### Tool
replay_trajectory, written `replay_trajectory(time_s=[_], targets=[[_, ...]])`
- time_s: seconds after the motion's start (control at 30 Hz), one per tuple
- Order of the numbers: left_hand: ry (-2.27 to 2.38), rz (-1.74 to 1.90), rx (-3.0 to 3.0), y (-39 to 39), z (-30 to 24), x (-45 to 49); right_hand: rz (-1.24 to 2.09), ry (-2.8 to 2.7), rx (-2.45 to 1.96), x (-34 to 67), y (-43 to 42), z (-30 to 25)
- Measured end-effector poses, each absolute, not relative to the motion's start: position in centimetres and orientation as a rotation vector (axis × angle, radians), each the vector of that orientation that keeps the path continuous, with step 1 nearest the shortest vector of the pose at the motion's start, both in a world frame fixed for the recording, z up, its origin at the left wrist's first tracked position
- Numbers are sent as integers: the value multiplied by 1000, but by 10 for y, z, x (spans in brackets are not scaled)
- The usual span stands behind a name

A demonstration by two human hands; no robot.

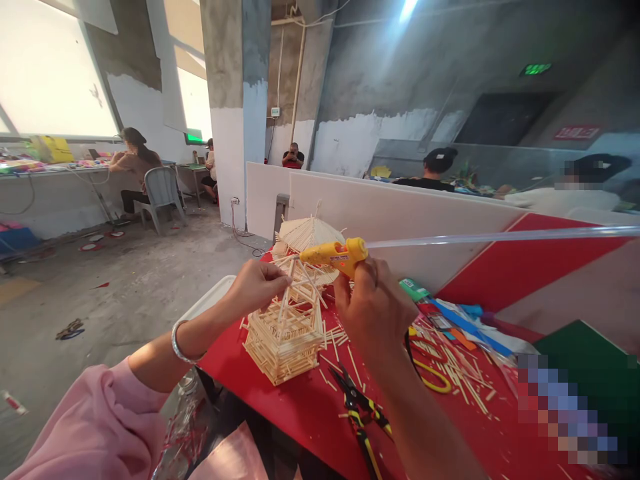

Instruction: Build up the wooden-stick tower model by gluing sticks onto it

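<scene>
My right hand (375, 300) is wrapped round the grip of a yellow hot glue gun (327, 254), and a long clear glue stick (480, 237) trails from its back end to the right. The gun's nozzle points left, close to the top of a model built of thin wooden sticks (285, 340). At that spot the fingers of my left hand (257, 287) pinch a slender wooden stick (285, 297) slanting up from the model. Behind it stands a pale, ribbed pointed roof (310, 233) of similar sticks, partly hidden by the gun.
On the red table (330, 427) lie black-and-yellow pliers (357, 400), yellow-handled scissors (435, 377) and scattered sticks (470, 383). A white partition (400, 213) rises behind. A grey chair (163, 190) and several people are farther back. A green board (585, 360) lies at right.
</scene>
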State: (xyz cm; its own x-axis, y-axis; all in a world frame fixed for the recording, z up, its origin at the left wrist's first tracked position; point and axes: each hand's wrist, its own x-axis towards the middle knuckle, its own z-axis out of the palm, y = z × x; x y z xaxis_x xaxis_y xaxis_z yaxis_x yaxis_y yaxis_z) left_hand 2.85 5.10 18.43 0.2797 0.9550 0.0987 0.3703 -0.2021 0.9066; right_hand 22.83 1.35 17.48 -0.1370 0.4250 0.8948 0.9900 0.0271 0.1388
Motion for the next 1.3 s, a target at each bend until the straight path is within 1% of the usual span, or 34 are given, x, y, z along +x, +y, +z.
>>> replay_trajectory(time_s=[0.67,0.93,1.1,1.3], targets=[[1267,888,1730,52,187,31,-1169,-1553,-1395,232,8,172],[1270,924,1793,58,180,30,-1051,-1607,-1448,238,-14,148],[1304,923,1789,56,184,33,-952,-1657,-1467,237,-20,135],[1330,914,1774,56,188,35,-907,-1700,-1487,238,-19,128]])
